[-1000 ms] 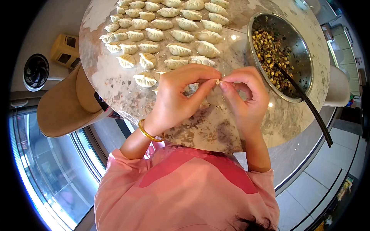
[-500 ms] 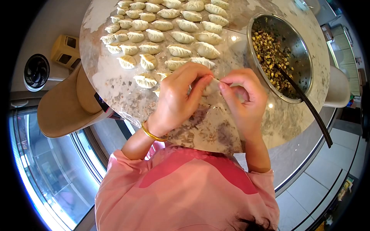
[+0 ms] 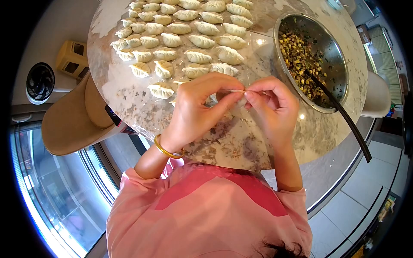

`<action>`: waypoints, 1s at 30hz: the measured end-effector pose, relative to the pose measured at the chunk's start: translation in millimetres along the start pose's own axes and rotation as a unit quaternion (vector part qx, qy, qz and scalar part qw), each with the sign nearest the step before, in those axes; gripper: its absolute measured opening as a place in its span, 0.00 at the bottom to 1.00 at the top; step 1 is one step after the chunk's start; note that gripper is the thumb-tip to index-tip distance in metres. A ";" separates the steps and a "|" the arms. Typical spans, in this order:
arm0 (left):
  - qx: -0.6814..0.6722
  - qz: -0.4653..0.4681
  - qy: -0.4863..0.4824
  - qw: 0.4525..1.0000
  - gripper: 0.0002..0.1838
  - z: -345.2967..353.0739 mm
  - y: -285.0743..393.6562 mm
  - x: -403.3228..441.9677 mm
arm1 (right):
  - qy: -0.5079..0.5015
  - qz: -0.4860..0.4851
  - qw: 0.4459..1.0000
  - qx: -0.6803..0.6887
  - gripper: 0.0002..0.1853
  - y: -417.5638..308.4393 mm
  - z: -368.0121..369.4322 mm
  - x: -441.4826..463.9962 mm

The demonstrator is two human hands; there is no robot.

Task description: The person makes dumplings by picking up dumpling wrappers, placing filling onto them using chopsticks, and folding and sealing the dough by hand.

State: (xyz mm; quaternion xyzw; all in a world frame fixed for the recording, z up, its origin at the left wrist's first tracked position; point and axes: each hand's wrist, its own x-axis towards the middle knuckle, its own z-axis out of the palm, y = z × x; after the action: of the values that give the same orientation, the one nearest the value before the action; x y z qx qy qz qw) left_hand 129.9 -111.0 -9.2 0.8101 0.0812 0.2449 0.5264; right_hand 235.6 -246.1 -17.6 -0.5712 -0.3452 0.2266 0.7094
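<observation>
A pale dumpling (image 3: pixel 236 99) hangs between my two hands above the marbled table, mostly covered by fingers. My left hand (image 3: pixel 200 109) pinches its edge between thumb and forefinger. My right hand (image 3: pixel 273 107) pinches the same edge from the other side, the fingertips of both hands nearly touching. Beyond my hands lie several rows of pleated dumplings (image 3: pixel 198 56). A few dumplings beside my left hand are partly hidden by it.
A metal bowl (image 3: pixel 342 81) of chopped filling (image 3: pixel 303 64) stands at the right, with dark chopsticks (image 3: pixel 344 116) leaning over its rim. The round table (image 3: pixel 309 146) has chairs at left (image 3: pixel 71 124) and right (image 3: pixel 378 96).
My left hand shifts slightly and its thumb comes back against my right fingertips at the dumpling's edge. Both hands keep hold of the dumpling. The view moves slightly.
</observation>
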 end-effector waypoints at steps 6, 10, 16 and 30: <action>0.043 0.043 0.073 0.995 0.04 3.9 3.5 1.0 | 0.018 0.021 1.000 -0.007 0.05 -3.5 3.4 1.8; 0.082 0.046 0.065 0.993 0.04 4.3 1.8 0.9 | -0.010 -0.089 0.983 -0.158 0.04 -1.3 0.5 3.6; 0.041 0.039 0.002 0.998 0.08 -1.9 0.2 2.7 | 0.032 -0.023 0.997 -0.068 0.05 -4.5 5.5 1.4; -0.045 0.026 -0.080 0.995 0.40 -4.1 13.4 5.7 | 0.000 -0.039 0.989 -0.144 0.04 2.2 -3.5 3.7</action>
State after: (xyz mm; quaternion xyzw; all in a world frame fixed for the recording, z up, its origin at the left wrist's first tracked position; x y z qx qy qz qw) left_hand 131.1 -111.2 5.8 0.8048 0.0062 0.1961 0.5602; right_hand 240.8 -245.1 -19.3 -0.6534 -0.3961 0.1470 0.6281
